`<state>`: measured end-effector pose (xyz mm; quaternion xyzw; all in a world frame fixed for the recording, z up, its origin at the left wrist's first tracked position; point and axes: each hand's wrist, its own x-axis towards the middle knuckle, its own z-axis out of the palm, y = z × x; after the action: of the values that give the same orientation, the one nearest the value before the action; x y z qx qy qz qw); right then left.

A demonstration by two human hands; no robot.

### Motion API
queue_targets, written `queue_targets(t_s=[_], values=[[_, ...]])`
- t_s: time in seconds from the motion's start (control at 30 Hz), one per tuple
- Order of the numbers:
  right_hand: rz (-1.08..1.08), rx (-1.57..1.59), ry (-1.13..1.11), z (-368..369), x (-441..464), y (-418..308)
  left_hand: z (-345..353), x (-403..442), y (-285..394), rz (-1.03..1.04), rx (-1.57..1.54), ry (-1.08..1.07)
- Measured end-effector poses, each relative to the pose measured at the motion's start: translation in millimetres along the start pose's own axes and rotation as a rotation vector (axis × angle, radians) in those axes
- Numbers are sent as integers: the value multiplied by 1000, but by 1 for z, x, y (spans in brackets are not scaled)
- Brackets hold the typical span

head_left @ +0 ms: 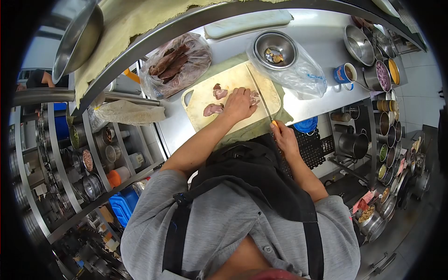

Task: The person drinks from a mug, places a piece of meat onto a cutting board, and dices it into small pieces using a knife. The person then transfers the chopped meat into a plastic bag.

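Note:
On the pale cutting board [196, 91], my left hand [239, 105] presses down on a piece of raw meat [254, 97], its fingers bent over it and partly hiding it. My right hand [283, 137] is closed round the yellow handle of a knife [259, 89]. The long, thin blade points away from me across the right part of the board, just right of the meat. Two more pieces of raw meat, one nearer [213, 109] and one farther [220, 92], lie left of my left hand. A greenish cloth [283, 116] shows under the board.
Behind the board on the left is a plastic bag of dark red meat [175, 63]. A steel bowl [276, 49] with some scraps sits on a clear bag [308, 77] at the back right. A blue mug [344, 73] and several pots stand farther right. A shelf edge [154, 32] arches overhead.

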<state>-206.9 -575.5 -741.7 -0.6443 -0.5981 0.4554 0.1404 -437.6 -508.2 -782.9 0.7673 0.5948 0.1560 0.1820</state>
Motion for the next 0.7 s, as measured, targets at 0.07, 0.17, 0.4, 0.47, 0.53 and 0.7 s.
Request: queue_targets(t_s=[0.07, 0.17, 0.4, 0.47, 0.53, 0.7], values=[[-81, -40, 33, 0, 4, -2, -4, 3, -2, 2, -45, 68], [-87, -30, 8, -3, 9, -17, -3, 14, -11, 36, -150, 124], [-109, -90, -1, 5, 28, -21, 16, 18, -16, 116, -243, 158], [-191, -114, 35, 10, 41, -21, 18, 18, -18, 125, -247, 164], [-168, -107, 14, 15, 59, -23, 19, 18, -18, 134, -250, 171], [-173, -83, 36, 21, 68, -24, 14, 18, -17, 146, -245, 170]])
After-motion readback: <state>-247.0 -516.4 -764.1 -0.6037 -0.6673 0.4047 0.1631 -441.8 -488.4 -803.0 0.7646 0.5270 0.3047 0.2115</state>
